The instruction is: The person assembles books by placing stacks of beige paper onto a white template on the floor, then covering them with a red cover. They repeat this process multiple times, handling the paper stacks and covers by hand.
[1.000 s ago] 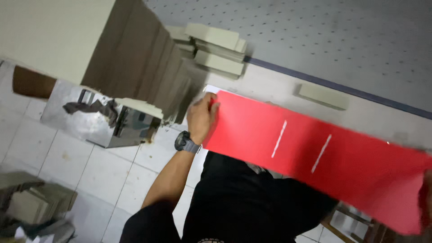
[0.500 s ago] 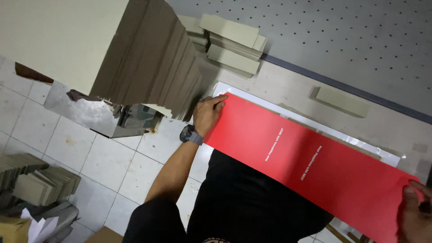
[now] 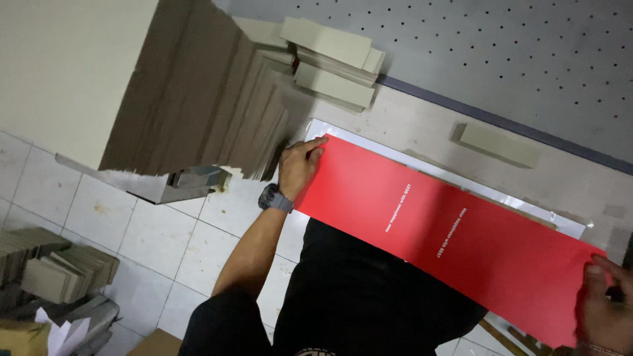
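Head view: long red sheet held flat over white sheet at edge of worktable, running from upper left to lower right. Left hand clamped on sheet's near-left end, fingers on top, forearm extended, dark wristwatch on wrist. Right hand pinching sheet's far end, thumb on top. Hands well apart. Tall stack of grey boards just beside left hand. Smaller board pieces beyond. Single board strip on table above sheet. Tiled floor below.
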